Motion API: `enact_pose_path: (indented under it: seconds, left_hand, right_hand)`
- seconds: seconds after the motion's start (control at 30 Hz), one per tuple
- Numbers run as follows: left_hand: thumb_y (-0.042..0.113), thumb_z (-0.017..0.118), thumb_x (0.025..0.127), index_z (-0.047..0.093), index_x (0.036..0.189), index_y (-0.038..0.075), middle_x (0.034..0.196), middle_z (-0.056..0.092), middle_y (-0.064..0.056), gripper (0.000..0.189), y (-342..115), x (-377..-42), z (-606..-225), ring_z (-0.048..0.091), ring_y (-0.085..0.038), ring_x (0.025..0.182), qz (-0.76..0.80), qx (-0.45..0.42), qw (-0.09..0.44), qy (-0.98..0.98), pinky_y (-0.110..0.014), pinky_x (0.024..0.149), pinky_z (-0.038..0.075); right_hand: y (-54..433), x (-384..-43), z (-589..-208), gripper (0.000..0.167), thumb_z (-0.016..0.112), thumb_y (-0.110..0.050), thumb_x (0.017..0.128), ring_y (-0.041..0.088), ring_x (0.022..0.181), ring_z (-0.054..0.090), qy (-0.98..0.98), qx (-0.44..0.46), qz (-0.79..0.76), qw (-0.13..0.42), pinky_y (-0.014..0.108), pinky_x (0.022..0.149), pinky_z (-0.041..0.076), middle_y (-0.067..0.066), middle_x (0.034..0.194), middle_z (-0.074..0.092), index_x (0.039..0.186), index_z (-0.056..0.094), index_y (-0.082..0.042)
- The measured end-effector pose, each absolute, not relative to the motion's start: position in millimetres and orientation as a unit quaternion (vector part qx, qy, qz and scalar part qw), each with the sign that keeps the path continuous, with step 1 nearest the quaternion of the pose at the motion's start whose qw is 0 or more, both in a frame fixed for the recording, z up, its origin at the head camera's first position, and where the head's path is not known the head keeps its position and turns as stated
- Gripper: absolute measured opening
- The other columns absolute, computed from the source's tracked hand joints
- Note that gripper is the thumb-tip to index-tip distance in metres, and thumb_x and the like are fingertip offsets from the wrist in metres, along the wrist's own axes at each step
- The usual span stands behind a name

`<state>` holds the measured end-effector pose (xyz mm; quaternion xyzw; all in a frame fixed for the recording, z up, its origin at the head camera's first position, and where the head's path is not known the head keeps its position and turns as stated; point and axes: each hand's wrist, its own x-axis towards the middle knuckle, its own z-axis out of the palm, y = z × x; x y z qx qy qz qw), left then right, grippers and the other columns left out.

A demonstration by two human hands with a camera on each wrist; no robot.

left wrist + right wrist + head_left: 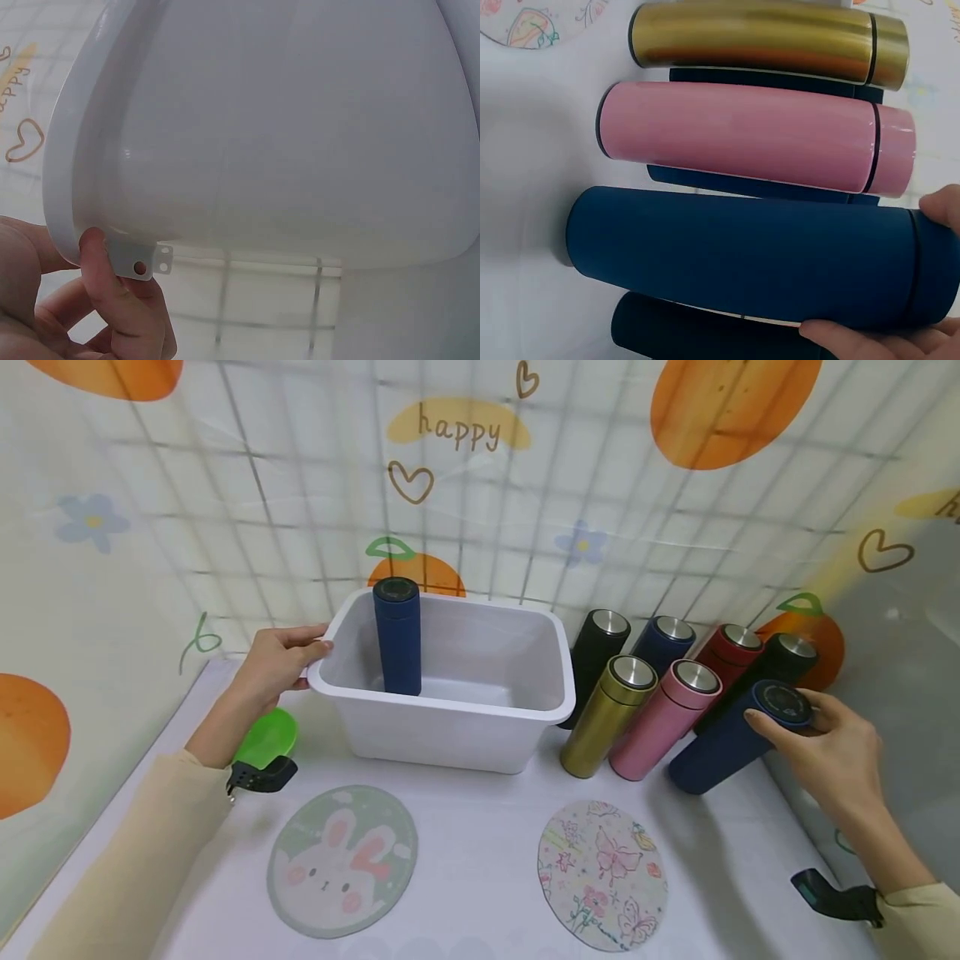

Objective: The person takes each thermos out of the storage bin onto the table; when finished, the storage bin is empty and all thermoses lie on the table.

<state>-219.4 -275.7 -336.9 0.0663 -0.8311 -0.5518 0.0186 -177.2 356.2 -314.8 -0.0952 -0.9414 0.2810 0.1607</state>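
A white plastic tub (pixel 442 735) stands at the back of the table, and my left hand (pixel 277 664) grips its left rim. In the left wrist view, thumb and fingers pinch that rim beside a small pale tab with holes (pixel 131 259). Inside the tub, a dark blue thermos (pixel 399 643) stands upright at the left. My right hand (pixel 840 747) holds another dark blue thermos (pixel 720 747) by its lid, at the right of the table. The right wrist view shows this thermos (pixel 742 255) beside a pink thermos (pixel 735 131); part of the lid is out of frame.
Right of the tub stand a gold thermos (pixel 603 727), a pink one, a black one (pixel 585 652), a blue one (pixel 663 639), a red one (pixel 727 652) and a dark green one (pixel 787 660). Two round mats (pixel 341 860) lie in front. A green bowl (pixel 270 735) sits under the left forearm.
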Motion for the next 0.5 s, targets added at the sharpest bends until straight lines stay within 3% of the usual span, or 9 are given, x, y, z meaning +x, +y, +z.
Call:
enact_pose_path:
  seconds: [0.23, 0.5]
  left_hand:
    - [0.028, 0.062, 0.1, 0.051, 0.148, 0.014, 0.131, 0.057, -0.021, 0.051, -275.4, -218.2, -335.2, 0.063, -0.012, 0.086, -0.554, 0.065, 0.017, -0.83, -0.025, 0.067, 0.057]
    - [0.028, 0.063, 0.1, 0.051, 0.148, 0.013, 0.129, 0.058, -0.02, 0.051, -274.4, -217.0, -333.8, 0.064, -0.01, 0.084, -0.555, 0.067, 0.017, -0.829, -0.025, 0.067, 0.058]
  right_hand:
    - [356.6, -190.6, -316.4, 0.081, 0.073, -0.051, 0.087, 0.025, 0.092, 0.047, -0.942, -0.089, 0.281, 0.163, 0.021, 0.055, 0.039, 0.031, 0.125, 0.06, 0.144, 0.049, 0.002]
    - [357.6, -205.5, -320.7, 0.077, 0.074, -0.049, 0.087, 0.019, 0.081, 0.048, -0.944, -0.066, 0.272, 0.174, 0.025, 0.057, 0.039, 0.024, 0.108, 0.064, 0.139, 0.054, 0.004]
